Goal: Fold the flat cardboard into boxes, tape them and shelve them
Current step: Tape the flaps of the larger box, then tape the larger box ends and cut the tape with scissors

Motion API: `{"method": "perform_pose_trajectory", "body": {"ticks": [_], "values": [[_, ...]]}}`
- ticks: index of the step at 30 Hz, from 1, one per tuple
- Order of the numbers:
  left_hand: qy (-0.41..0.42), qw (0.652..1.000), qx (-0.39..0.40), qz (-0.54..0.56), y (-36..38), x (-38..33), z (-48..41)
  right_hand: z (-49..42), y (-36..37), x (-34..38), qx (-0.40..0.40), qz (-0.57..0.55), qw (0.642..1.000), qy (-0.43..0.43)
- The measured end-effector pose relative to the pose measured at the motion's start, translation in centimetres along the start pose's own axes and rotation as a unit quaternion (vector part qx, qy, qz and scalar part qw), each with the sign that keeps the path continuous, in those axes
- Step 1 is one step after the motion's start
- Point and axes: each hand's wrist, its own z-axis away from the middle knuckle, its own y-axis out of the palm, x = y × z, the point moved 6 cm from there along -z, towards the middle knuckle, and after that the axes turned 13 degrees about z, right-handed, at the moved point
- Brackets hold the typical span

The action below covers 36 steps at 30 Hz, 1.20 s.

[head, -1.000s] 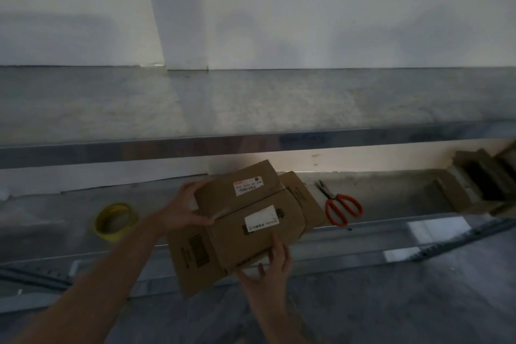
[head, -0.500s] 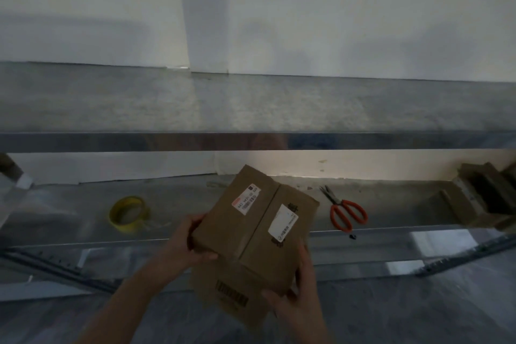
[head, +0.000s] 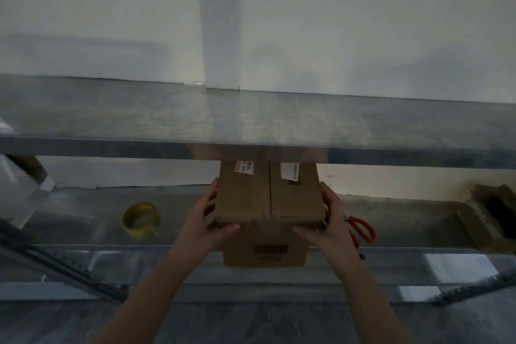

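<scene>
A brown cardboard box point(head: 268, 204) with its top flaps folded shut, two white labels near its far edge and a barcode on its front face, sits squarely at the lower metal shelf point(head: 83, 232). My left hand point(head: 203, 218) holds its left side, thumb on the front top edge. My right hand point(head: 329, 220) holds the right side the same way. The box's far end is hidden behind the upper shelf's front rail point(head: 139, 145). A yellow tape roll point(head: 139, 219) lies on the lower shelf to the left.
Orange-handled scissors point(head: 361, 229) lie on the lower shelf right of the box, partly behind my right hand. More brown cardboard point(head: 494, 218) sits at the shelf's far right. A white wall rises behind the upper shelf.
The box has turned from tilted to square and moved forward under the upper shelf. Both hands shifted to its two sides.
</scene>
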Motion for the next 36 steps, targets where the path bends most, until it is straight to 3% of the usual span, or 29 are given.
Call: {"method": "perform_pose_trajectory", "body": {"ticks": [13,17,21,28,36], "values": [[-0.018,0.999,0.044,-0.022,-0.2,1.9,-4.7,-3.8,0.9,-3.2,0.025,0.029,0.999,0.030],[-0.010,0.994,0.055,-0.099,0.0,2.5,-5.6,-4.9,1.0,-3.2,0.024,0.112,0.993,0.019],[0.004,0.979,0.009,-0.206,-0.5,4.0,-5.5,-5.0,1.1,-3.9,0.014,0.185,0.983,0.009],[-0.019,0.987,0.002,-0.160,-1.0,6.9,-3.8,-2.6,2.8,-7.3,-0.005,0.114,0.992,0.060],[-0.024,0.986,0.007,-0.164,-1.1,6.4,-3.4,-2.5,2.9,-8.3,0.047,0.094,0.993,0.060]]}}
